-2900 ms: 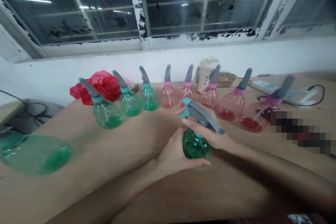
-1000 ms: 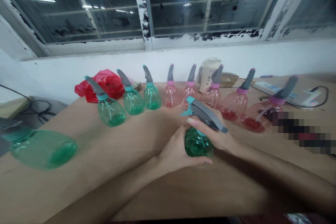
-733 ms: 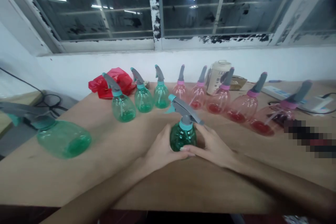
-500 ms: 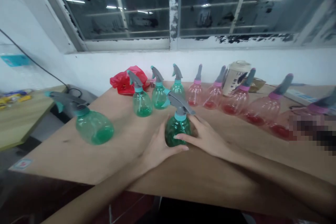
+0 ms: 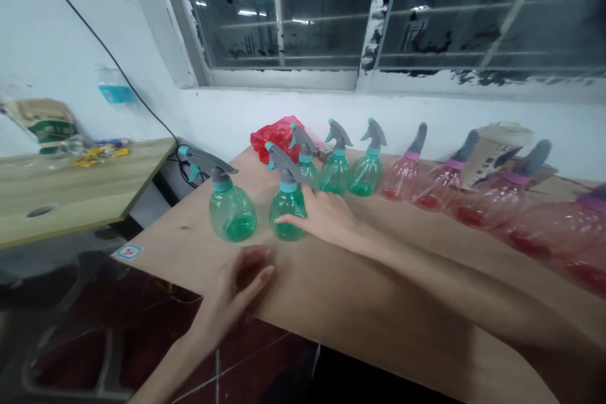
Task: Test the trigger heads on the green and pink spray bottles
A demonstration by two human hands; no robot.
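My right hand (image 5: 324,214) is wrapped round the body of a green spray bottle (image 5: 286,218) with a grey and teal trigger head, which stands on the wooden table (image 5: 379,303). Nearer the table's front edge, my left hand (image 5: 249,271) holds nothing, its curled fingers and thumb apart. Just beyond it, to the left of the gripped bottle, stands another green spray bottle (image 5: 231,211). Several more green spray bottles (image 5: 364,170) line up behind, one of them partly hidden by the gripped one. All the green bottles hold some green liquid.
A row of pink spray bottles (image 5: 402,173) with red liquid runs along the right. Behind them is a paper cup (image 5: 495,151). A red plastic bag (image 5: 279,139) lies at the back by the wall. A second table (image 5: 85,202) stands to the left.
My left hand has let go of the green spray bottle and drawn back. My right hand has moved that bottle left, beside the leftmost green one. The view has turned left.
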